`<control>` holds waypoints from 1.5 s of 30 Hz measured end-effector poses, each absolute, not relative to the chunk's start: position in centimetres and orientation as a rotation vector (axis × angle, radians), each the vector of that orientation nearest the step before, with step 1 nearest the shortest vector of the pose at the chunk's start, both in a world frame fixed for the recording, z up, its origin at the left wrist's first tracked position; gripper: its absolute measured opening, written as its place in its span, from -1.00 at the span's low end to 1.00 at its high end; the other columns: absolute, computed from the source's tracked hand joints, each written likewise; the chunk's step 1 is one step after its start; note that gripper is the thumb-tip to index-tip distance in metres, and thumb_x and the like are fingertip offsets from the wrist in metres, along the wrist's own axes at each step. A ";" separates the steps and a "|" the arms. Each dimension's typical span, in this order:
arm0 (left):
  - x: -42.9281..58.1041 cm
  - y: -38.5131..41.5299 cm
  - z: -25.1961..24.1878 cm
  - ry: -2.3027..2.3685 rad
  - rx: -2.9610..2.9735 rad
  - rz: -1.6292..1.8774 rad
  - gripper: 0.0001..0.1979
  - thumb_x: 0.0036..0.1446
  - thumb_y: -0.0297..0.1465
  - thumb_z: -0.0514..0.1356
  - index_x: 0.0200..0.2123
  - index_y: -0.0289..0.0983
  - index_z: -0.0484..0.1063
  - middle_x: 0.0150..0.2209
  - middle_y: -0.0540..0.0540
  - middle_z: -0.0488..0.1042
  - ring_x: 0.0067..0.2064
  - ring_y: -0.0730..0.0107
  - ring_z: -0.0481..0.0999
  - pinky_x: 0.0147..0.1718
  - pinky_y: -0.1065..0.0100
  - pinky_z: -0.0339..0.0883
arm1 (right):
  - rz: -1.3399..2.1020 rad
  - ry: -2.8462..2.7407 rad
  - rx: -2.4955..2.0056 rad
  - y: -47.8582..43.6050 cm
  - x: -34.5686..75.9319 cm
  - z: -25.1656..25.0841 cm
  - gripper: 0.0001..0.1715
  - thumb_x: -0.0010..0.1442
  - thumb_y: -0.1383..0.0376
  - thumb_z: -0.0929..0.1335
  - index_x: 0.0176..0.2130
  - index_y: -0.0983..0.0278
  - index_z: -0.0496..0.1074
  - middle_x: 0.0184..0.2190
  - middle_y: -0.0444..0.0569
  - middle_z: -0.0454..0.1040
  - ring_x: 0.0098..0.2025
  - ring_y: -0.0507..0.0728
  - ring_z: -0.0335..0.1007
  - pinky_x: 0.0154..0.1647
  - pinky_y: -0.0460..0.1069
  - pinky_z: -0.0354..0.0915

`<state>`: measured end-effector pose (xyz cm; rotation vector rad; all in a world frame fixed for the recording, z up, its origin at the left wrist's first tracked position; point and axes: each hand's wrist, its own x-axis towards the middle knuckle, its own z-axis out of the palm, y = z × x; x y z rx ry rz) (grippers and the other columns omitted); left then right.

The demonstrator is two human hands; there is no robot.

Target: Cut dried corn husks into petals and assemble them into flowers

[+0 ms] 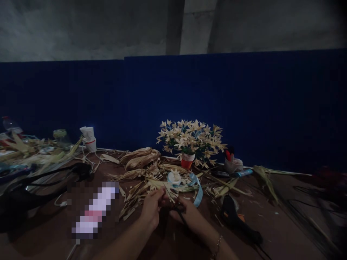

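Right hand [189,213] curled round dark, slender tool [180,214] over counter [282,220]; tool's long axis slants up-left toward left hand [152,206], nearby. Left fingers bent inward; too dim to tell closure or contents. Pale husks [134,196] just beyond.

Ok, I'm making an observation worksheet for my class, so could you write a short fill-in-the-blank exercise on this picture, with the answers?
1. The panel behind the flowers is dark ____.
2. The wrist of the right hand wears a ____.
3. From the person's own side, the glue gun lies to the ____ of the left hand.
4. The bottle stands near the picture's ____ edge.
Missing words: blue; bracelet; right; left.
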<state>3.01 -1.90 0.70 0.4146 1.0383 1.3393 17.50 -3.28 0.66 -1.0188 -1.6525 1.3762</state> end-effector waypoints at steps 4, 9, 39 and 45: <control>3.1 -1.8 0.2 1.074 0.441 1.322 -0.79 -0.24 -0.35 0.34 -0.52 -0.36 0.44 -0.61 -0.02 0.45 -0.60 0.60 0.37 -0.63 0.57 0.16 | 1.339 -1.655 -1.096 -3.3 17.2 0.2 -0.52 -0.12 0.14 0.41 -0.19 0.29 0.36 -0.22 0.03 0.46 -0.21 0.23 0.37 -0.17 0.08 0.29; 3.1 -1.9 0.2 1.016 0.417 1.360 -0.79 -0.27 -0.37 0.35 -0.58 -0.38 0.43 -0.61 -0.02 0.45 -0.56 0.60 0.40 -0.56 0.59 0.23 | 1.295 -1.661 -1.013 -3.3 17.0 -0.4 -0.64 -0.05 0.23 0.36 -0.21 0.31 0.37 -0.22 0.03 0.47 -0.19 0.21 0.38 -0.16 0.04 0.28; 1.5 -0.5 1.1 0.940 0.394 1.567 -0.74 -0.30 -0.39 0.36 -0.54 -0.34 0.35 -0.64 0.10 0.34 -0.62 0.65 0.33 -0.71 0.63 0.08 | 1.518 -1.132 -1.011 -3.1 18.7 1.0 -0.63 -0.21 0.26 0.47 -0.37 0.25 0.29 -0.56 -0.22 0.35 -0.58 -0.03 0.24 -0.62 -0.18 0.12; 3.3 -2.0 0.6 0.982 0.639 1.451 -0.72 -0.19 -0.27 0.30 -0.56 -0.33 0.30 -0.70 0.10 0.29 -0.67 0.65 0.24 -0.76 0.61 -0.04 | 1.421 -0.849 -0.881 -3.5 16.5 1.4 -0.46 -0.29 0.30 0.50 -0.28 0.23 0.27 -0.45 -0.18 0.41 -0.41 0.04 0.35 -0.35 -0.07 0.28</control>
